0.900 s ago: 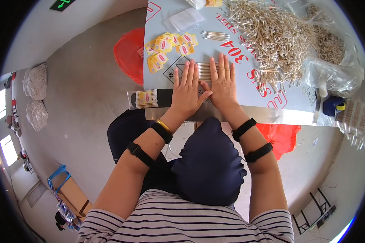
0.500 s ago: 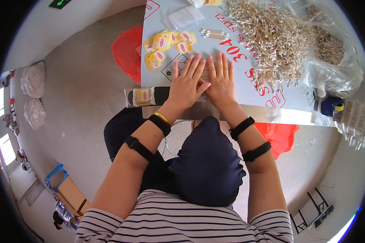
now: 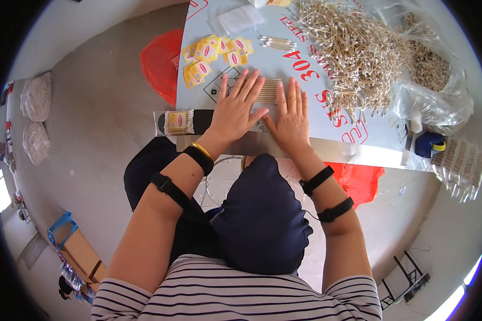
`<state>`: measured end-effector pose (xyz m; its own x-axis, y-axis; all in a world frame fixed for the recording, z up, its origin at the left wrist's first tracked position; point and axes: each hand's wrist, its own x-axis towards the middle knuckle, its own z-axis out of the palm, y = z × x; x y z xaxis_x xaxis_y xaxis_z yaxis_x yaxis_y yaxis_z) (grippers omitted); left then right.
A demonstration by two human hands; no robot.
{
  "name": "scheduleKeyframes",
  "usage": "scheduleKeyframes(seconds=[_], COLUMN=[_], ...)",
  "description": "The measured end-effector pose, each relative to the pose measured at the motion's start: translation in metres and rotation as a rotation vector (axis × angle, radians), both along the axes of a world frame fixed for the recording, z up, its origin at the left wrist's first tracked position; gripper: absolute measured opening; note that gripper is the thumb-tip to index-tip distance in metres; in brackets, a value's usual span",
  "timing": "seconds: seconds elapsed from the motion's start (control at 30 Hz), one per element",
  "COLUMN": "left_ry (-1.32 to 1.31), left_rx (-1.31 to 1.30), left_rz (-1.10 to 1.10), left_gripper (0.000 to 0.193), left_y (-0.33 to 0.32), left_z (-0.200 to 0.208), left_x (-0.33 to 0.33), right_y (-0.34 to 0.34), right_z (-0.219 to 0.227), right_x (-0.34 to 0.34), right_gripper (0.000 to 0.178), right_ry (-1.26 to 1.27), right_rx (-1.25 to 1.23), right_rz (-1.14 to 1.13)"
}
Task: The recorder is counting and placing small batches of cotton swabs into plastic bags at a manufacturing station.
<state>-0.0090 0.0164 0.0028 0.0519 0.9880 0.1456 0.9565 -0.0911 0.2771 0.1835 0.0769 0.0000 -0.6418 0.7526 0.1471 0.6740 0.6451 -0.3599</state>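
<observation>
A flat row of cotton swabs [image 3: 268, 91] lies on the table between my two hands, its sticks side by side. My left hand [image 3: 235, 111] rests flat along the row's left end, fingers spread and touching or covering part of it. At the other end, my right hand [image 3: 290, 119] lies flat with fingers stretched out, the thumb pointing toward the left one. Just beyond is a small separate bunch of swabs [image 3: 277, 43]. Several yellow-and-white cards [image 3: 206, 51] are scattered to the left. A filled clear packet of swabs [image 3: 179, 122] with a yellow card sits near the front left edge.
A large heap of loose swabs [image 3: 359, 53] covers the table's far right, beside a crumpled clear plastic bag [image 3: 434, 104]. Clear flat bags [image 3: 238, 20] lie at the back. Bundled swab packets [image 3: 458, 163] are at the right edge. A red bag [image 3: 163, 67] hangs left of the table.
My hands have moved apart; the thumbs overlapped before and are now separated. More of the swab row shows between them. The whole view has shifted slightly.
</observation>
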Motion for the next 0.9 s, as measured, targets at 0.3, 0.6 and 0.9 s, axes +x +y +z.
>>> scheduleKeyframes(seconds=[0.3,0.6,0.9], left_ry=[-0.178,-0.358,-0.797], left_rx=[0.037,0.274,-0.066], left_rz=[-0.044,0.47,1.024], left_gripper=[0.073,0.056,0.063], left_y=[-0.007,-0.12,-0.119], left_z=[0.008,0.021,-0.012], left_x=[-0.012,-0.118,-0.124], right_y=[0.004,-0.033,-0.081], right_z=[-0.009,-0.005,-0.006], right_x=[-0.029,-0.037,-0.095], right_gripper=[0.086,0.086,0.082], right_ry=[-0.069,-0.115,-0.091], right_rx=[0.088,0.04,0.055], right_rz=[0.004,0.054,0.163])
